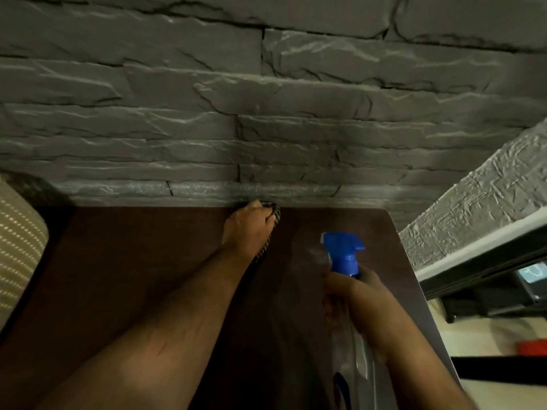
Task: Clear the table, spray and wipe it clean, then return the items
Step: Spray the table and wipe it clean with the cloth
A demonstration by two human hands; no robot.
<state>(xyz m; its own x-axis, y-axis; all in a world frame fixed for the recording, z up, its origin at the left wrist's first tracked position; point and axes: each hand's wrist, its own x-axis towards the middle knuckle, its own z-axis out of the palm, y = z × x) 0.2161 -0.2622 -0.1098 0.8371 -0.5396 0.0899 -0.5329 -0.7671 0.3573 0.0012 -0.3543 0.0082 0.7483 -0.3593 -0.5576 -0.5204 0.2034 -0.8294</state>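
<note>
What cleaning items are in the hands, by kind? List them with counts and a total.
Clear plastic spray bottle with blue trigger head, gripped by the right hand: 1
Grey striped cloth, pressed on the dark wooden table by the left hand: 1
Total: 2

On the table [133,276], the cloth [273,216] lies at the far edge by the wall [266,113]; the spray bottle [344,255] stands right of it.
</note>
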